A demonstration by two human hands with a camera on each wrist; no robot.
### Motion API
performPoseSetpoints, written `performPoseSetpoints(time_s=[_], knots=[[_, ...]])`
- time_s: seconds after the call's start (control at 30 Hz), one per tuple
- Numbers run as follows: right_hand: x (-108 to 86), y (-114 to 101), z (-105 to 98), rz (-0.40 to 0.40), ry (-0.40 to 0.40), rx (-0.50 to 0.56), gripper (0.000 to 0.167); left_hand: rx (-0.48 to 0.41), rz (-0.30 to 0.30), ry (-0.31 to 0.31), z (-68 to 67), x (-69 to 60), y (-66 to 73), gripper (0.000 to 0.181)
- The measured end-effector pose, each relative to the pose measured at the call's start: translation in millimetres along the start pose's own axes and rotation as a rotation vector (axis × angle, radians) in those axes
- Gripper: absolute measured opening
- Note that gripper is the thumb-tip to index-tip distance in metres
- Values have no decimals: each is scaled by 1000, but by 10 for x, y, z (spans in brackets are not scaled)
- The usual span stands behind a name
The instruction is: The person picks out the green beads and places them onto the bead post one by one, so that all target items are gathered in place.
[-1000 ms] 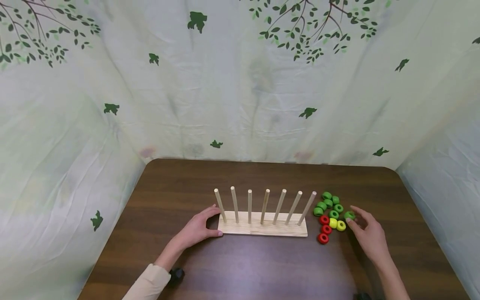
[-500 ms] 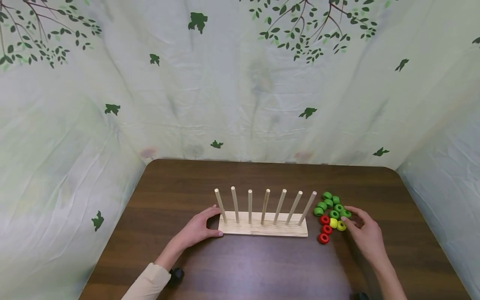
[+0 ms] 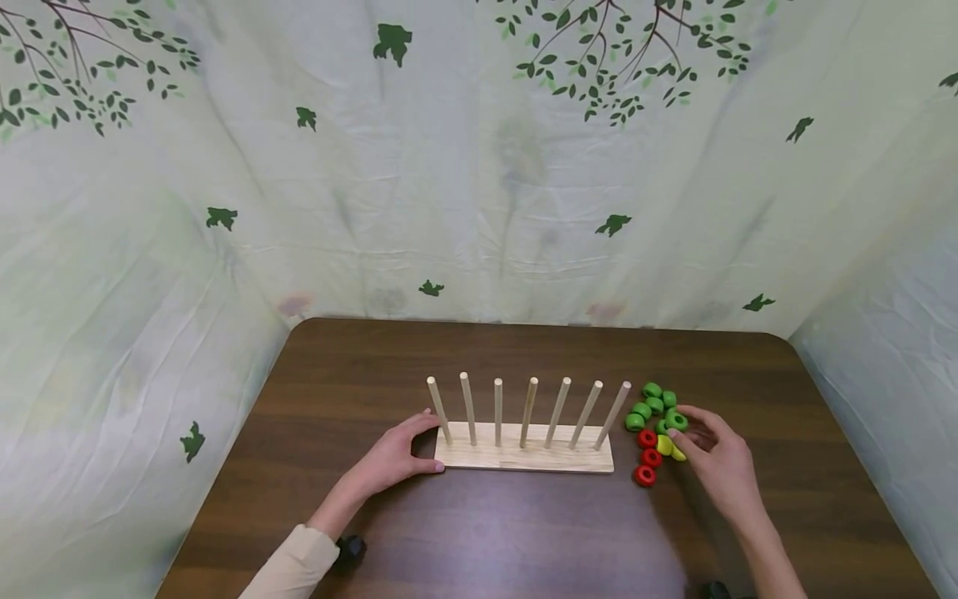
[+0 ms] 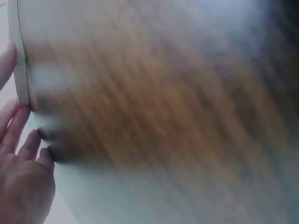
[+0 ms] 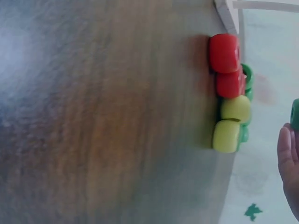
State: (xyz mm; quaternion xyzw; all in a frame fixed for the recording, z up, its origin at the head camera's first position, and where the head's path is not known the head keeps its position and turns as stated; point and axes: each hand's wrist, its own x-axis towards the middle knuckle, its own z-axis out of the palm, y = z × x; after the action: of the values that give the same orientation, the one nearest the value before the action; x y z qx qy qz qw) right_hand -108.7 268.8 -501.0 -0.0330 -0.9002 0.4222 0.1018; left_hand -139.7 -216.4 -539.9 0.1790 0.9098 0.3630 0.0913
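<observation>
A pale wooden peg board [image 3: 525,457] with several upright bare pegs sits on the table. My left hand [image 3: 392,456] grips its left end, thumb at the front edge and fingers behind; in the left wrist view, fingers [image 4: 29,144] lie beside the board's end [image 4: 21,86]. My right hand [image 3: 722,466] pinches a green bead [image 3: 677,420] between thumb and fingers. In the right wrist view this green bead [image 5: 295,114] is held up above the other beads, partly cut off by the frame. Under and beside that hand lie yellow beads [image 3: 664,445], partly covered by the thumb.
Several green beads [image 3: 652,391] and three red beads [image 3: 647,439] lie in a cluster right of the peg board. The dark wooden table [image 3: 524,541] reaches a white cloth backdrop [image 3: 479,208] printed with leaves at its far edge.
My right hand has moved left with the green bead, from the cluster's right side to over the beads. The left hand and the peg board have stayed put.
</observation>
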Motion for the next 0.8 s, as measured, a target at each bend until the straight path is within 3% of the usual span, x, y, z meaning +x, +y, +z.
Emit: performPoseSetpoints(time_s=[0.43, 0.8], knots=[[57, -223, -84, -86, 51, 24, 40, -8, -8, -5, -6, 17, 33, 71], [51, -506, -209, -63, 41, 83, 42, 4, -15, 2, -18, -2, 43, 70]])
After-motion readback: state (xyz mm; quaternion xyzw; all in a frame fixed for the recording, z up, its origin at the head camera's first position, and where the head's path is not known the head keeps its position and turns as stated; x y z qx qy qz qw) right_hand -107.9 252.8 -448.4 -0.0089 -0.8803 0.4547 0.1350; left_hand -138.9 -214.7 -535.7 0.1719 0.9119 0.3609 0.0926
